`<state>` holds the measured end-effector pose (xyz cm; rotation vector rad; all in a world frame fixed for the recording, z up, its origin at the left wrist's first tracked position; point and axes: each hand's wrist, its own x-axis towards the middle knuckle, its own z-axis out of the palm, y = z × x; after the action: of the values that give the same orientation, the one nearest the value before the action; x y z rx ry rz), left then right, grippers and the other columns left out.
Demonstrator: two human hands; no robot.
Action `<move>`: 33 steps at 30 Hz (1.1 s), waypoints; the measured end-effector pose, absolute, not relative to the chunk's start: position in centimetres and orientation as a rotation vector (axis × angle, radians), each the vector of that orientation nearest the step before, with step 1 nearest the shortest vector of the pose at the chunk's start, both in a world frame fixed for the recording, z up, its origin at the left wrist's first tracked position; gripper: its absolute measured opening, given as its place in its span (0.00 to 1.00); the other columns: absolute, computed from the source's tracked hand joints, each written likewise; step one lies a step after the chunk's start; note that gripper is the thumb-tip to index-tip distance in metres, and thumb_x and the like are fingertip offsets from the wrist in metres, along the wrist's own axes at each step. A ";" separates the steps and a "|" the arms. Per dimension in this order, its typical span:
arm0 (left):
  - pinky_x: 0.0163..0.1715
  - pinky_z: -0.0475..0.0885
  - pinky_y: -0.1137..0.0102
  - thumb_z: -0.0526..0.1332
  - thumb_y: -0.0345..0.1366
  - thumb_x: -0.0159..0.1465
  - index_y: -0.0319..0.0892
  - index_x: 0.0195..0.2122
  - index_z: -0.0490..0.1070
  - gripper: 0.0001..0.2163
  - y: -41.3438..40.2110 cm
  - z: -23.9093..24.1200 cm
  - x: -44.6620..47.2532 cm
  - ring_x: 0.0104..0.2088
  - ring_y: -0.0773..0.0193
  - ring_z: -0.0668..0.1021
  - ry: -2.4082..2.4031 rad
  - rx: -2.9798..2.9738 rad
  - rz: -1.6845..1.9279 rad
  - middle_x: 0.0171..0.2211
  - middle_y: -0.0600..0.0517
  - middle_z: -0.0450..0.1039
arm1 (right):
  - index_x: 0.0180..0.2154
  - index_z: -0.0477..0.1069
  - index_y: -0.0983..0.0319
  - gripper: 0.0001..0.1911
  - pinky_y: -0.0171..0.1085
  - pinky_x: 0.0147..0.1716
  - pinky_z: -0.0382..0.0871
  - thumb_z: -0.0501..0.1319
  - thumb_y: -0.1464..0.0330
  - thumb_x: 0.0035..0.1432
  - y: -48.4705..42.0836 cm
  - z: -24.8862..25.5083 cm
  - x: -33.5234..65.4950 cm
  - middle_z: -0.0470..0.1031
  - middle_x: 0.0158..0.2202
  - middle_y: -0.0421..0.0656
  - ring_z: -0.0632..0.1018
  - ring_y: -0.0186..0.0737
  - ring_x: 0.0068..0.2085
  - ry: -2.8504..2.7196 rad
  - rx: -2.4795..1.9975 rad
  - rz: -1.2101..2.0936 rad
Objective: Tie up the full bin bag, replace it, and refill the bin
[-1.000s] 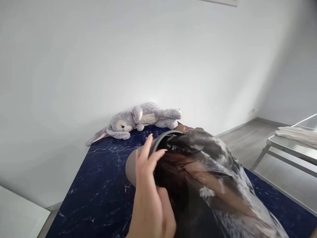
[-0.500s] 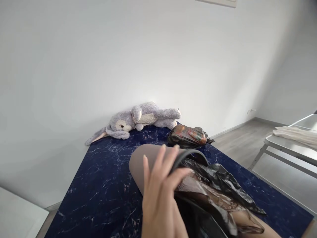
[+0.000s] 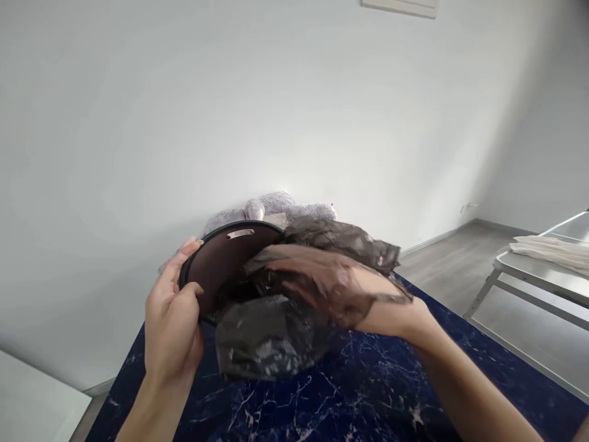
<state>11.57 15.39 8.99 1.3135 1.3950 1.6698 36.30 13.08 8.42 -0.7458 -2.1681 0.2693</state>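
Observation:
A trash bin (image 3: 216, 255) is tilted with its dark-rimmed mouth toward me, above the table. My left hand (image 3: 172, 313) is closed on the left side of its rim, thumb on the inside and fingers outside. Partly in the mouth and partly hanging out of it is a thin black plastic garbage bag (image 3: 271, 344). My right hand (image 3: 317, 276) is inside the bag and reaches toward the bin's opening. Through the film its outline shows brownish and blurred, so its fingers cannot be made out.
Behind the bin a grey plush rabbit (image 3: 276, 202) lies against the wall, partly covered. The blue marbled table (image 3: 294, 405) lies beneath my hands. To the right stands a metal-framed chair or rack (image 3: 529, 267) with a pale folded cloth (image 3: 552, 248).
The bin has turned and risen, so its mouth faces me. My left hand has gone from its side to its rim. My right hand has swung up with the bag, now hiding the filled bag behind.

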 end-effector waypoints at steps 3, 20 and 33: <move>0.70 0.71 0.52 0.60 0.26 0.61 0.55 0.57 0.78 0.25 16.0 8.7 11.1 0.76 0.47 0.61 1.378 1.407 1.631 0.76 0.59 0.60 | 0.72 0.63 0.53 0.27 0.51 0.71 0.68 0.55 0.69 0.76 12.8 9.1 36.6 0.72 0.69 0.43 0.70 0.48 0.71 -2.115 -0.790 0.143; 0.65 0.71 0.37 0.62 0.45 0.70 0.65 0.74 0.61 0.30 12.8 7.9 11.5 0.76 0.33 0.60 1.361 2.039 1.038 0.80 0.56 0.45 | 0.64 0.73 0.50 0.19 0.50 0.56 0.80 0.58 0.63 0.75 13.7 9.0 37.9 0.80 0.58 0.41 0.82 0.50 0.58 -1.794 -0.943 -0.016; 0.62 0.76 0.47 0.65 0.49 0.70 0.65 0.74 0.62 0.31 12.2 7.5 10.1 0.75 0.41 0.61 1.278 2.122 0.921 0.76 0.52 0.60 | 0.49 0.81 0.55 0.11 0.50 0.53 0.81 0.64 0.60 0.70 14.9 9.6 39.1 0.84 0.51 0.44 0.83 0.51 0.53 -1.881 -1.010 0.379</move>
<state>10.11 12.17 7.46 2.1215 1.2778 0.9210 39.09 14.89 9.59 -1.0104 -1.8815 0.3790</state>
